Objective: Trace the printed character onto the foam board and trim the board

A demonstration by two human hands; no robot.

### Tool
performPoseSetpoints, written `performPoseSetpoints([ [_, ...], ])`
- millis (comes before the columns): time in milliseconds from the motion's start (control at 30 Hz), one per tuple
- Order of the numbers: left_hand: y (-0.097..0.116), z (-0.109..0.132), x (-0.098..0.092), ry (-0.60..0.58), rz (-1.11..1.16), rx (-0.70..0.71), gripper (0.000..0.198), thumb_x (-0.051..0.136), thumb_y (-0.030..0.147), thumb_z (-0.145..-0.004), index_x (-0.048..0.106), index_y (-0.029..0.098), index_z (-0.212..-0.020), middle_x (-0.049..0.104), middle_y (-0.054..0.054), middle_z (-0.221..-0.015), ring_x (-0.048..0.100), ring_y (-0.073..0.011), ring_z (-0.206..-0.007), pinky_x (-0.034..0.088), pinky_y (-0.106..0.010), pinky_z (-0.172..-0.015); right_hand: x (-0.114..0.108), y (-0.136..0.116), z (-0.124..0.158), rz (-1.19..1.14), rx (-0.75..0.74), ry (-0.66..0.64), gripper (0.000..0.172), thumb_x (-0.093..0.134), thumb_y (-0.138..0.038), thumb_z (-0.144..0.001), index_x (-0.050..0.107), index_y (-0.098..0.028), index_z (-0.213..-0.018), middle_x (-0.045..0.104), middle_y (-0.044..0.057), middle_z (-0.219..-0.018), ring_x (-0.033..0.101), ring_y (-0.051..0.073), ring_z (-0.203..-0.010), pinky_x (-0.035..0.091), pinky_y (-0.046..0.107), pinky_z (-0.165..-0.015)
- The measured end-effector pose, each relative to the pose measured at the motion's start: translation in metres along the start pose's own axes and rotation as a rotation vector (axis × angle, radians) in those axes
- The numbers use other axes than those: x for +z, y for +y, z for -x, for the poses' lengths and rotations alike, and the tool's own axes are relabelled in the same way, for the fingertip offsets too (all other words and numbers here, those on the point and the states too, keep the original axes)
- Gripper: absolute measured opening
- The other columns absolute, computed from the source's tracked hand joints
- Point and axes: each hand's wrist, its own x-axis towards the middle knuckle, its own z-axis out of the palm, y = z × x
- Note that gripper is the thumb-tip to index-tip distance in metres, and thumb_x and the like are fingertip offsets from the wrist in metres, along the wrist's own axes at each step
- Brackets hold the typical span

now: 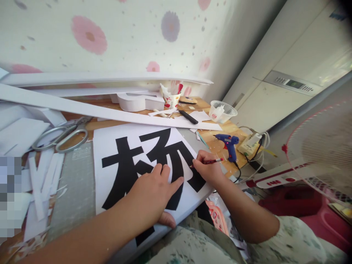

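A white sheet (106, 146) printed with a large black character lies on a white board in front of me. My left hand (154, 192) lies flat on it, fingers spread, thumb hooked over the near edge. Closed in a pinch, my right hand (205, 165) grips a thin red pen-like tool (217, 160) with its tip on the right part of the black character.
Large grey scissors (62, 134) lie at the left near white foam strips (41, 176). A blue glue gun (228, 141) and a power strip (250, 143) sit at the right. A paper cup (172, 99), a clear tub (221, 112) and a fan (324, 146) stand around.
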Motion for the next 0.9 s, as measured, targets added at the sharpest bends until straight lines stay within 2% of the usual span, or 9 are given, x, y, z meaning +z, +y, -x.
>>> performPoseSetpoints([
  [100, 0.000, 0.000, 0.000, -0.014, 0.014, -0.003, 0.102, 0.073, 0.068, -0.050, 0.038, 0.033, -0.139, 0.048, -0.020, -0.121, 0.046, -0.0382, -0.106, 0.050, -0.046, -0.071, -0.002, -0.002, 0.009, 0.035, 0.002, 0.027, 0.026, 0.054, -0.025, -0.069, 0.038, -0.022, -0.049, 0.045, -0.004, -0.046, 0.045, 0.011, -0.048, 0.034, 0.024, -0.048],
  [300, -0.002, 0.000, 0.010, 0.063, -0.012, 0.011, 0.104, 0.070, 0.073, -0.049, 0.036, 0.035, -0.139, 0.048, -0.019, -0.119, 0.046, -0.0381, -0.105, 0.049, -0.046, -0.071, 0.000, 0.005, 0.018, -0.008, 0.031, 0.056, 0.026, 0.053, -0.026, -0.070, 0.040, -0.022, -0.048, 0.049, -0.003, -0.047, 0.046, 0.012, -0.048, 0.035, 0.025, -0.049],
  [667, -0.002, 0.000, 0.008, 0.022, -0.001, -0.002, 0.103, 0.070, 0.072, -0.050, 0.034, 0.036, -0.140, 0.045, -0.019, -0.124, 0.043, -0.0394, -0.110, 0.049, -0.046, -0.073, -0.002, 0.008, 0.016, -0.078, 0.050, 0.039, 0.024, 0.052, -0.023, -0.065, 0.037, -0.023, -0.046, 0.048, -0.003, -0.042, 0.046, 0.012, -0.045, 0.037, 0.025, -0.048],
  [900, -0.001, 0.000, 0.006, -0.008, -0.010, -0.023, 0.104, 0.070, 0.072, -0.050, 0.032, 0.037, -0.141, 0.044, -0.019, -0.126, 0.042, -0.0401, -0.111, 0.049, -0.046, -0.073, -0.002, 0.005, 0.017, -0.144, 0.114, 0.091, 0.026, 0.055, -0.026, -0.068, 0.039, -0.023, -0.048, 0.051, -0.002, -0.044, 0.051, 0.014, -0.048, 0.039, 0.026, -0.050],
])
